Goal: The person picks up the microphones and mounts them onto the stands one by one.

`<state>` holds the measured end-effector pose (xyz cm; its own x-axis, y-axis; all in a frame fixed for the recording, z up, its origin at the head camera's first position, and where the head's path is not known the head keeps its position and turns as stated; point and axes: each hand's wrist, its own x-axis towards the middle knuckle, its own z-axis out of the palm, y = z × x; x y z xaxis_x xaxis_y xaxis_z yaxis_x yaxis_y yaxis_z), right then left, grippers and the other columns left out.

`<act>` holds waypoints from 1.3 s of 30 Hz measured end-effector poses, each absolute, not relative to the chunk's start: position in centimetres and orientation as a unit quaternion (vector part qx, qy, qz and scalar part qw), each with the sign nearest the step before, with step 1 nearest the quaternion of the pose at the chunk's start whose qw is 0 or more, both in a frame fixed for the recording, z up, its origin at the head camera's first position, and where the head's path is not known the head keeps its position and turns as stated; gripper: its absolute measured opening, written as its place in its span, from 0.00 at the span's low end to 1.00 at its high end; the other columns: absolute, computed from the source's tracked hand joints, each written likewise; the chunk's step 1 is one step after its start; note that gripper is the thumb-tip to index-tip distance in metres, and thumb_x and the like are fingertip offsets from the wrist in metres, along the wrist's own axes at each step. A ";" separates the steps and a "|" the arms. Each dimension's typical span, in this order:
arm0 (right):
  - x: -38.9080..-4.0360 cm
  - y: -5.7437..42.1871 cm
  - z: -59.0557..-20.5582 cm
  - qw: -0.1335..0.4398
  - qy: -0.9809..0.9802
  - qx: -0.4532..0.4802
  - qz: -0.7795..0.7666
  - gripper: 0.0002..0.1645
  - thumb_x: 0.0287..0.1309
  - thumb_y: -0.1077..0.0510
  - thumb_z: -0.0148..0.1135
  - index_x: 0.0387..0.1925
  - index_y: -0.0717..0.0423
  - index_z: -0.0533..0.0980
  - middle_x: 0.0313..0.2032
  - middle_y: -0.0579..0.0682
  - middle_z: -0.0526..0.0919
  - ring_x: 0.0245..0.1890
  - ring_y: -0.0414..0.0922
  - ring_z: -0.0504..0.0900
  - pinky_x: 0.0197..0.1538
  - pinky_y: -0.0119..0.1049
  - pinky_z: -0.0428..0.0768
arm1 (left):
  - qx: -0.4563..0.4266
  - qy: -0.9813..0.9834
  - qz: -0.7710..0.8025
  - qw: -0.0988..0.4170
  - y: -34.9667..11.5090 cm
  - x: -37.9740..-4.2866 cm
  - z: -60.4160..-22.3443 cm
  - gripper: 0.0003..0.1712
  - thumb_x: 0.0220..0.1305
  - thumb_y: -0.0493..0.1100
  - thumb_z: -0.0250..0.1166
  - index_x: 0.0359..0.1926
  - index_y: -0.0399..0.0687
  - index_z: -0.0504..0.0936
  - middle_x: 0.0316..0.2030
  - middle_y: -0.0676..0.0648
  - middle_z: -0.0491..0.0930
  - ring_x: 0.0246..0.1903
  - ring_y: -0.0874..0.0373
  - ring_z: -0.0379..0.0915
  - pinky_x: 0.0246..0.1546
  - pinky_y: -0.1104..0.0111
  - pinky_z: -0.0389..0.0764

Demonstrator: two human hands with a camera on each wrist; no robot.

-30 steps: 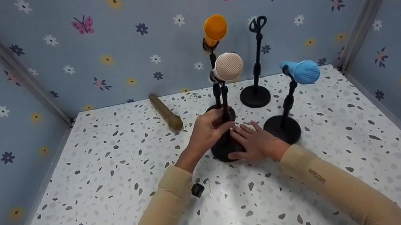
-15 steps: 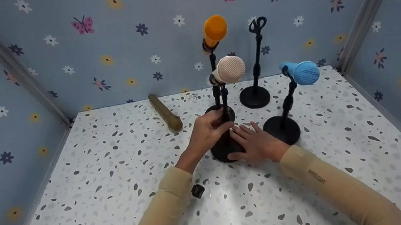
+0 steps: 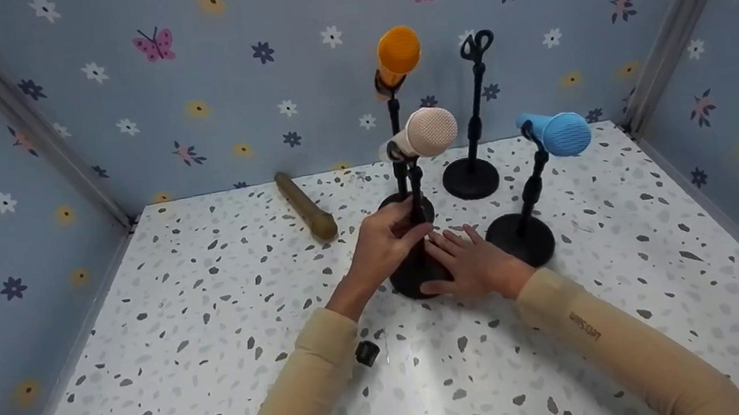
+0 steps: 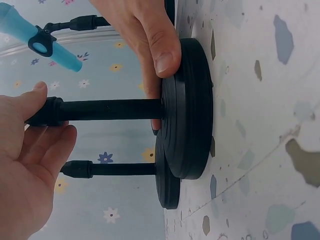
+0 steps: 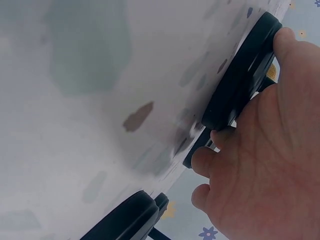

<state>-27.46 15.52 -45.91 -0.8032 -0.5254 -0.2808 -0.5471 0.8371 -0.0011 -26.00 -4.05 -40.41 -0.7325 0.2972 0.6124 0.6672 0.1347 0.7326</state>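
A black microphone stand carrying a white microphone (image 3: 432, 131) stands mid-table in the head view. My left hand (image 3: 381, 237) grips its pole, thumb and fingers round the black collar (image 4: 48, 111) in the left wrist view. My right hand (image 3: 473, 264) lies with extended fingers on the stand's round base (image 4: 187, 110), thumb at the near edge. Close behind is a second stand with an orange microphone (image 3: 398, 51). To the right, a blue microphone (image 3: 566, 133) sits in another stand's clip.
A stand with a bare clip (image 3: 476, 45) rises at the back right. Left of the stands lies a brown microphone (image 3: 307, 207) on the speckled table (image 3: 200, 310). A small black piece (image 3: 367, 353) is beside my left sleeve. Flowered panels (image 3: 298, 69) enclose the back and sides.
The white microphone has turned a little in view, its head shifting right and down while its tail shows more at the left. Both hands keep nearly the same places.
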 end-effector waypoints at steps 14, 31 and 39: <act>-27.1 15.6 -45.8 0.134 0.950 -0.283 0.019 0.59 0.65 0.17 0.27 0.81 0.51 0.41 0.80 0.51 0.38 0.79 0.54 0.42 0.77 0.57 0.36 | -0.329 -0.745 -0.557 0.164 -4.0 -27.0 -41.8 0.21 0.61 0.29 0.71 0.56 0.30 0.82 0.47 0.32 0.84 0.43 0.44 0.85 0.44 0.56 0.85; -27.1 15.5 -45.7 0.132 0.952 -0.276 0.027 0.59 0.64 0.17 0.25 0.81 0.51 0.40 0.80 0.52 0.38 0.79 0.55 0.43 0.77 0.56 0.36 | -0.358 -0.707 -0.607 0.061 -4.6 -29.1 -43.1 0.21 0.67 0.32 0.68 0.59 0.32 0.80 0.56 0.36 0.79 0.54 0.42 0.80 0.54 0.55 0.81; -27.2 15.6 -45.8 0.127 0.951 -0.282 0.026 0.59 0.65 0.17 0.28 0.81 0.53 0.43 0.80 0.52 0.40 0.79 0.56 0.45 0.76 0.58 0.40 | -0.346 -0.742 -0.562 0.116 -4.7 -28.9 -42.6 0.20 0.64 0.34 0.71 0.57 0.36 0.84 0.44 0.43 0.81 0.41 0.55 0.81 0.45 0.59 0.84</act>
<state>-27.19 15.62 -45.80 -0.8093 -0.5290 -0.2553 -0.5422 0.8400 -0.0216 -28.91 -4.66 -42.60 -0.7328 0.3830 0.5624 0.6449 0.1276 0.7535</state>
